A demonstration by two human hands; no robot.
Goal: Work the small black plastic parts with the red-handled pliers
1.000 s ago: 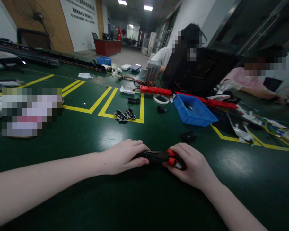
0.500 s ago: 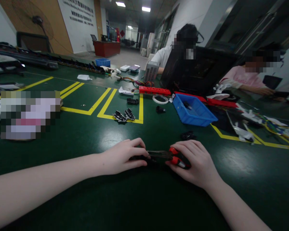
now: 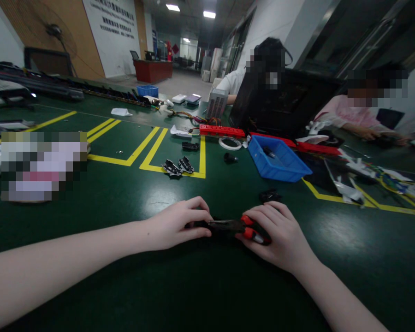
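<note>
My left hand (image 3: 178, 223) rests on the green table (image 3: 124, 276), its fingers curled over a small dark part that I cannot make out, held at the jaws of a pair of pliers (image 3: 233, 227). Wrapped around the pliers' red and black handles is my right hand (image 3: 280, 235). The dark metal jaws show between the two hands and point left. Just beyond my right hand lies a small black part (image 3: 270, 196).
A blue bin (image 3: 278, 159) stands behind the hands. Black parts (image 3: 178, 166) lie on yellow floor-style lines, with a tape roll (image 3: 231, 143) and a red strip (image 3: 222, 131) further back. Two people sit at the far right. Cables and papers (image 3: 366, 180) clutter the right side.
Both hands stay together on the pliers and have barely shifted. My left fingers have curled a little closer around the jaws.
</note>
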